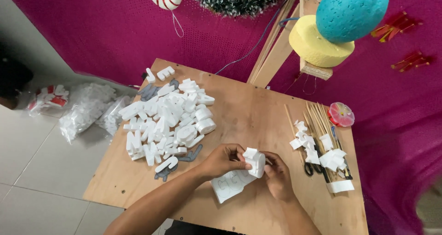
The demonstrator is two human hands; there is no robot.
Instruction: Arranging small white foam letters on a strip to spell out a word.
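Both hands grip one white foam piece (pixel 254 162) at the tabletop's (pixel 248 106) six o'clock edge: left hand (pixel 223 160) fingers pinch its left side, right hand (pixel 278 175) fingers curl around its right. A foam letter pile (pixel 168 120) lies at ten o'clock.

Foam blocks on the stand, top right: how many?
2: a blue foam ball sits on a yellow foam disc, both atop the wooden stand. Others may be out of frame.

Bare wood runs down the middle of the table (pixel 258 110), between the pile of white foam letters (pixel 168 120) on the left and the sticks (pixel 317 120), scraps (pixel 317 147) and scissors (pixel 313 168) crowding the right edge. The near left corner lies open.
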